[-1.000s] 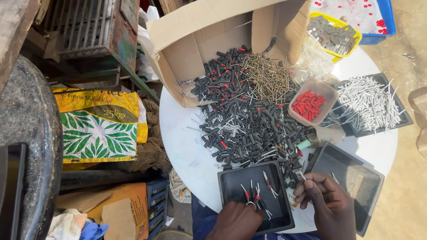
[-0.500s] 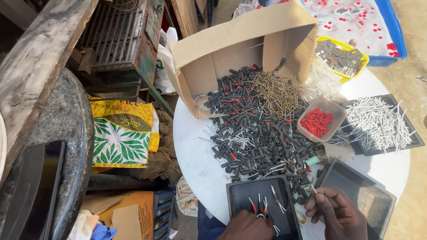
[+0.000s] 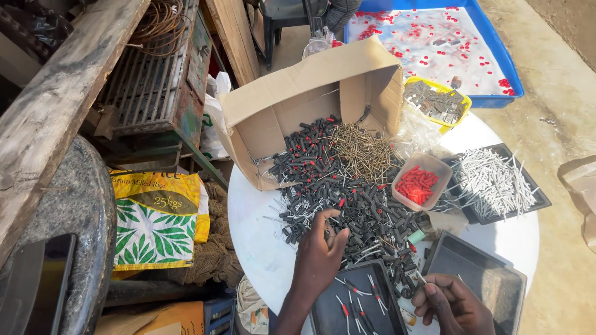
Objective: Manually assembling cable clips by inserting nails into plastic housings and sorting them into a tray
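the round white table (image 3: pixel 261 248) carries a heap of small black plastic sleeves and wires (image 3: pixel 354 198) spilling from a tipped cardboard box (image 3: pixel 298 105). near the front edge sits a black tray (image 3: pixel 323 304). the left hand (image 3: pixel 320 251), fingers spread narrow, digs into the heap; pieces could roll off that edge. the right hand (image 3: pixel 450 304) is curled; whether it holds anything, i can't tell.

Both arms are bare: the left hand (image 3: pixel 320 248) and right hand (image 3: pixel 456 304) show no sleeves, gloves or rings (wrists uncovered too).
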